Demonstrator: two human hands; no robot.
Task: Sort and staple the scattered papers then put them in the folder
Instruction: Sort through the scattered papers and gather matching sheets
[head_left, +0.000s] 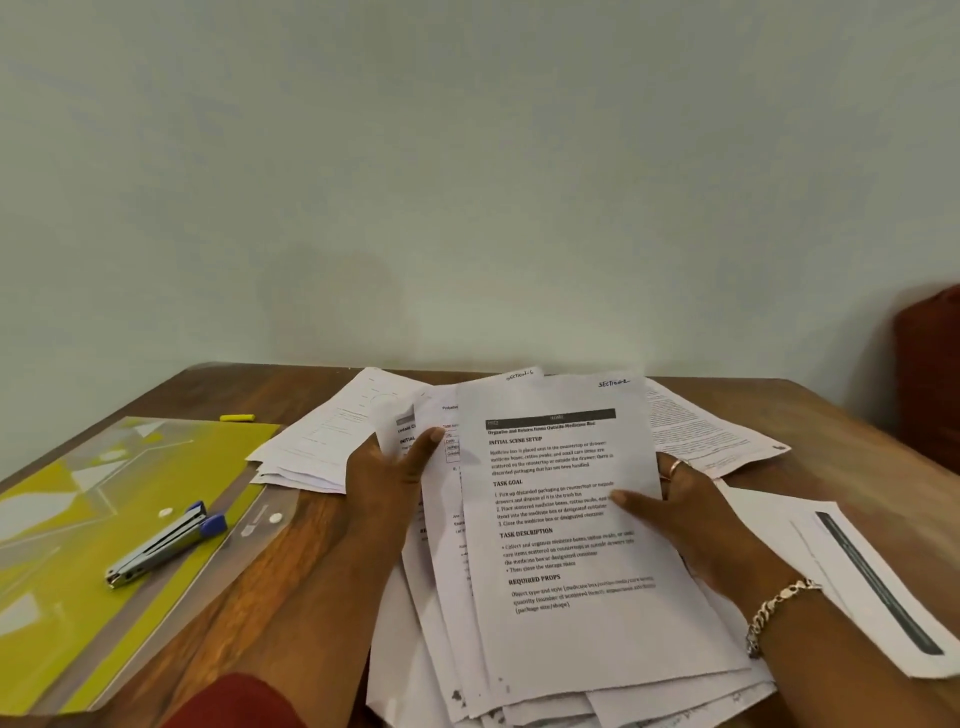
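Sheaf (566, 525) of printed sheets, held raised over the table (291, 561), long axis running from the viewer toward the wall, heading end farthest away; the sheets fan slightly, lower corners splayed. Top sheet reads upright to the viewer, handwritten note at its upper right corner. Left hand (387, 478) grips the sheaf's left edge, thumb on the front, fingers hidden behind. Right hand (691, 512) grips the right edge, thumb pressed across the text, fingers behind; a ring and a bracelet (779, 608) show. Loose pile (322, 447) lies flat to the left, beyond the left hand; further sheets (701, 426) lie behind the sheaf to the right, and one sheet (857, 571) lies near the right wrist. Folder (104, 519), yellow-green, lies at far left, long axis diagonal. Stapler (163, 543) rests on it, blue end pointing up-right. A yellow marker (236, 417) lies beyond the folder.
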